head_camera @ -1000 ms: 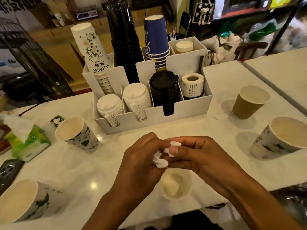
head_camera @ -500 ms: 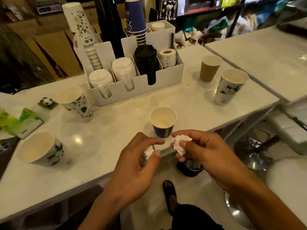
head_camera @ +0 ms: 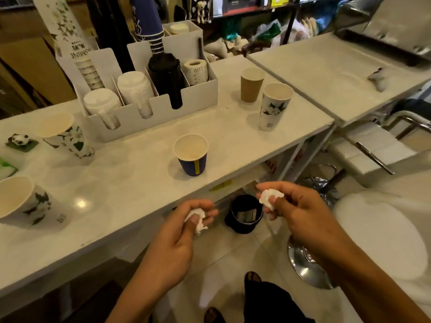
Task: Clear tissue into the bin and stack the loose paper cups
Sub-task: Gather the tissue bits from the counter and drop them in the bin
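1. My left hand is closed around a crumpled wad of white tissue, pinched between thumb and fingers, just off the front edge of the worktop.
2. My right hand is clamped on a second tissue wad, fingertips curled over it, held above the floor to the right of the left hand.
3. The bin, a small black one, stands on the floor under the worktop's edge; in this view it sits between my two hands, below them.
4. A blue cup stands upright near the front edge, open and alone.
5. A brown cup and a tall floral cup stand upright just beside each other toward the right end of the worktop.
6. Two more floral cups sit on the left: one tilts in this wide view near the organiser, the other is near the frame's left edge.
7. The white organiser at the back holds lids, stacked cups and a paper roll.
8. A small panda figure rests on the far left.
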Demonstrator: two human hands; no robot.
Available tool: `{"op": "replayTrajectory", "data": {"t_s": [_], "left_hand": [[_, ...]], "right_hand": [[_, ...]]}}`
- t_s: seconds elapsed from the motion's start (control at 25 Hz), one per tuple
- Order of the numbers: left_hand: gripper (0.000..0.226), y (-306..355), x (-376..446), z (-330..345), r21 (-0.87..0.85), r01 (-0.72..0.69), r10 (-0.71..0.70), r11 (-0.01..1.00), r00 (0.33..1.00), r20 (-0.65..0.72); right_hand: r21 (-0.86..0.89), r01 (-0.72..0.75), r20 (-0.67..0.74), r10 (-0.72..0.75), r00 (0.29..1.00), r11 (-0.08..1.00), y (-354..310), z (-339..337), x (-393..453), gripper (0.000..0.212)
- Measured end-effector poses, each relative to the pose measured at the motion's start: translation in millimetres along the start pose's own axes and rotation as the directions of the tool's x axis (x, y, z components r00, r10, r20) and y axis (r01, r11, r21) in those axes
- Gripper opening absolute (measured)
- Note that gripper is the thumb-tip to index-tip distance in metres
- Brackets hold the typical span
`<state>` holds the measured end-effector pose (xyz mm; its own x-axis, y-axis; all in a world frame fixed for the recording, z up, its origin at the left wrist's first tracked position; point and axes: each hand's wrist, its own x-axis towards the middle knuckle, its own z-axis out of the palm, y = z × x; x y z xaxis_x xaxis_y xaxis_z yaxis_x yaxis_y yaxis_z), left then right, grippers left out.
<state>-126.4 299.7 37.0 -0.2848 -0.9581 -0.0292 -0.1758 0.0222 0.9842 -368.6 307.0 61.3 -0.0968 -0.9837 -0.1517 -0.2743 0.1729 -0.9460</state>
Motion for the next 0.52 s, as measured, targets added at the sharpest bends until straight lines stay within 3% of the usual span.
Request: {"op": "replayTrajectory", "data": {"t_s": [0.08,0.24,0.48,0.52], "left_hand": [[0.028,-4,4,17,-0.011,0.022,-0.022,1.0,0.999,0.041],[0.027,-14,23,56,0.223,0.039,-0.063,0.974,0.993,0.102],[0.011,-20,72,154,0.239,0.229,-0.264,0.944,0.956,0.129],[0.017,-23,80,170,0.263,0.25,-0.296,0.932,0.942,0.156]], "right_hand": [[-0.015,-0.032,-0.052,0.031,0.998,0.999,12,-19,0,0.034],[-0.055,-0.086,-0.155,0.076,0.985,0.995,46,-58,2,0.037],[0.04,-0.227,-0.195,0.23,0.953,0.973,109,-137,10,0.029],[0.023,-0.247,-0.195,0.247,0.949,0.969,119,-152,13,0.027]]}}
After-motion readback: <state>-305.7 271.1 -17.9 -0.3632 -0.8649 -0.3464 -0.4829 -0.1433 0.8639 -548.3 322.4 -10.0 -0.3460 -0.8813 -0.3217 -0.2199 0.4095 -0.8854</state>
